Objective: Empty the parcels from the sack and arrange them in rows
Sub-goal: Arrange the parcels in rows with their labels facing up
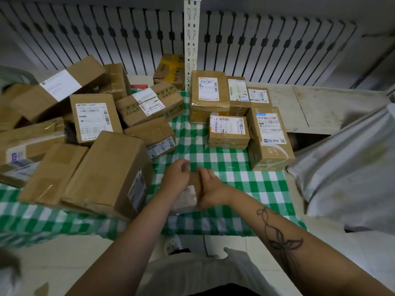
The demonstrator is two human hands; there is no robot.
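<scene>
We reach forward with 2 hands: left hand (176, 176) and right hand (208, 186) meet, both curled round a small parcel (194, 182).

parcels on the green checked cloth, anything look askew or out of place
Yes: the left heap is jumbled, boxes tilted and leaning on one another, while the right group lies flat in rows.
</scene>
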